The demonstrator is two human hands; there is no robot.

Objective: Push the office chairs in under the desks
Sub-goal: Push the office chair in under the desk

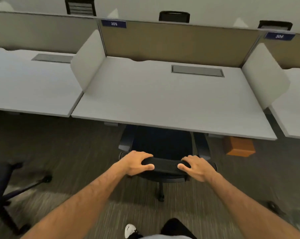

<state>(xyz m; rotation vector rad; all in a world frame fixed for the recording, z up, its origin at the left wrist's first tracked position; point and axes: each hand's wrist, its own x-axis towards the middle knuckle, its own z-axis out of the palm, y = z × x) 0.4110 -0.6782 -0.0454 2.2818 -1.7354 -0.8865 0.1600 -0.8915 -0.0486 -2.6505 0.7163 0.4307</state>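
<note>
A black office chair [164,147] stands at the front edge of the grey desk [163,100] marked 305. Its seat and armrests are partly under the desktop, and its mesh backrest top faces me. My left hand [137,162] grips the left end of the backrest top. My right hand [196,167] grips the right end. One wheeled leg of the chair's base shows below the backrest.
Another dark office chair [0,190] stands out on the carpet at the lower left, before the neighbouring desk [30,88]. A brown box [239,146] hangs under the desk's right corner. Dividers [88,57] separate the desks. My feet show at the bottom edge.
</note>
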